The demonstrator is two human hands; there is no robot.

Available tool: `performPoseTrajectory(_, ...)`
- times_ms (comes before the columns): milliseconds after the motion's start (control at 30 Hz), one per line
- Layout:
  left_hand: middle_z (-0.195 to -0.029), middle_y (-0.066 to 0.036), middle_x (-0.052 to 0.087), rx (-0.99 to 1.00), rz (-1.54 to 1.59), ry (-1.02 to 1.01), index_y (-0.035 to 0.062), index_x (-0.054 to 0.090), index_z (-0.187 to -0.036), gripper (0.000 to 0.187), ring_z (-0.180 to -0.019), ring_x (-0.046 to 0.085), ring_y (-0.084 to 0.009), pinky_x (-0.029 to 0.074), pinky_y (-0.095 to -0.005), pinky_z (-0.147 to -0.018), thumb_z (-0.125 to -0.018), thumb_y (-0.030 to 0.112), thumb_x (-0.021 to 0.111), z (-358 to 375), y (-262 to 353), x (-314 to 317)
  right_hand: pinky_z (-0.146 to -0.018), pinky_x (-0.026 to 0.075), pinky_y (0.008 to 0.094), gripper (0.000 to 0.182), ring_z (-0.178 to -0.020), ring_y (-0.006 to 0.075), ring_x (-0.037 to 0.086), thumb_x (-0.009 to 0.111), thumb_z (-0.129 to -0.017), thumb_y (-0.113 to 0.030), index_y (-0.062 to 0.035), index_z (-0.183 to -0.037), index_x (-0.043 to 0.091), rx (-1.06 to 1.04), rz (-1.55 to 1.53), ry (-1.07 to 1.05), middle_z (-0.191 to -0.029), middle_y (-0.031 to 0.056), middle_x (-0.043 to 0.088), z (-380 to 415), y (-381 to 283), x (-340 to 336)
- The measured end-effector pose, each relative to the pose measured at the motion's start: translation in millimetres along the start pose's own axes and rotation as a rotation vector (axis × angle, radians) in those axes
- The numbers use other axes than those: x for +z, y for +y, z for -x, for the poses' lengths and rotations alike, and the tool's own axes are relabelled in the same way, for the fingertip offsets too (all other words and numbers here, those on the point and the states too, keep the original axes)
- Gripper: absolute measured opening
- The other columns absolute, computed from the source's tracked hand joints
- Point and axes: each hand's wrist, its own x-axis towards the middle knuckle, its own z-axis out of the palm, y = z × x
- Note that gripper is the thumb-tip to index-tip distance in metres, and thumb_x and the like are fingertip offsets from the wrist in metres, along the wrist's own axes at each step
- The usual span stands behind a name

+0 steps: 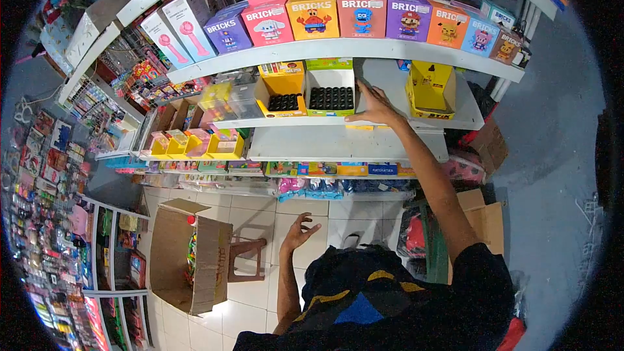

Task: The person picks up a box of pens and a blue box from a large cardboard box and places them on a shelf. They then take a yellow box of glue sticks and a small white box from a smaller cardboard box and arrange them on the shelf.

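My right hand (pixel 377 106) reaches to the middle shelf with thumb and fingers apart. Its fingertips are right at the right side of a green and white display box (pixel 331 111), the thumb by its front corner. Rows of black round-topped items (pixel 331 98) fill that box. Snug on its left stands an orange display box (pixel 284 113) with similar black tops. My left hand (pixel 299 233) hangs low in front of my body, over the floor, fingers spread and nothing in it.
A yellow open display box (pixel 431 91) stands right of my right hand. Above, the upper shelf (pixel 351 47) carries a row of "Bricks" boxes (pixel 314 17). A cardboard box (pixel 170 257) and a brown stool (pixel 247 259) are on the floor at left.
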Motion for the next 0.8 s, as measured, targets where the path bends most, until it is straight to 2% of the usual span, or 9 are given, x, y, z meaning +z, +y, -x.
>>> performPoseTrajectory(100,-0.112,-0.016,0.057,-0.018,-0.013,-0.026,0.0072,0.043,-0.128,0.068,-0.091,0.059,-0.0232,0.051,-0.0357,-0.075,-0.078,0.04,0.073,0.7,4.6,1.9,-0.111,0.019,0.0468,0.124,-0.132,0.0438,0.024,0.078,-0.054,-0.061,0.0013,-0.143,0.018,-0.003,0.028,0.004,-0.141,0.0287,0.029,-0.4,1.3,2.8)
performPoseTrajectory(200,-0.114,-0.015,0.057,-0.002,-0.008,-0.05,0.0076,0.041,-0.129,0.068,-0.09,0.059,-0.0232,0.051,-0.0358,-0.075,-0.078,0.04,0.073,-0.7,0.1,5.1,-0.11,0.021,0.044,0.121,-0.132,0.0406,0.025,0.08,-0.055,-0.055,-0.0032,-0.144,0.017,0.058,0.048,-0.032,-0.143,0.0243,0.028,0.2,0.2,2.4)
performPoseTrajectory(367,-0.112,-0.019,0.057,0.018,0.011,-0.037,0.005,0.043,-0.128,0.071,-0.087,0.062,-0.0269,0.052,-0.0363,-0.074,-0.075,0.042,0.074,-6.7,-17.6,15.7,-0.11,0.022,0.0445,0.121,-0.132,0.0423,0.025,0.078,-0.054,-0.059,0.0,-0.142,0.02,0.052,0.018,-0.015,-0.142,0.0261,0.03,4.0,-3.4,-0.7)
performPoseTrajectory(567,-0.114,-0.018,0.057,-0.005,-0.01,-0.076,0.0069,0.042,-0.128,0.071,-0.091,0.061,-0.0283,0.052,-0.0376,-0.074,-0.076,0.043,0.073,-4.1,-11.4,19.7,-0.109,0.023,0.0438,0.117,-0.131,0.0413,0.028,0.076,-0.056,-0.059,0.0027,-0.14,0.025,0.0,0.032,0.011,-0.14,0.027,0.033,6.0,-5.8,-4.2)
performPoseTrajectory(667,-0.114,-0.018,0.057,-0.044,-0.021,-0.091,0.0075,0.042,-0.128,0.071,-0.091,0.061,-0.0283,0.052,-0.0375,-0.074,-0.075,0.043,0.074,-4.3,-8.0,20.7,-0.109,0.025,0.0441,0.117,-0.131,0.0413,0.029,0.077,-0.055,-0.059,0.0032,-0.14,0.025,0.049,0.058,0.005,-0.14,0.0272,0.033,6.3,-5.2,-1.2)
performPoseTrajectory(800,-0.113,-0.017,0.057,-0.058,0.006,-0.109,0.0072,0.042,-0.128,0.069,-0.09,0.061,-0.0277,0.051,-0.0365,-0.076,-0.076,0.041,0.073,-4.4,-18.4,25.9,-0.108,0.026,0.0442,0.112,-0.131,0.0394,0.029,0.078,-0.059,-0.055,-0.001,-0.141,0.025,-0.018,0.023,0.102,-0.14,0.0257,0.033,9.9,-4.1,1.5)
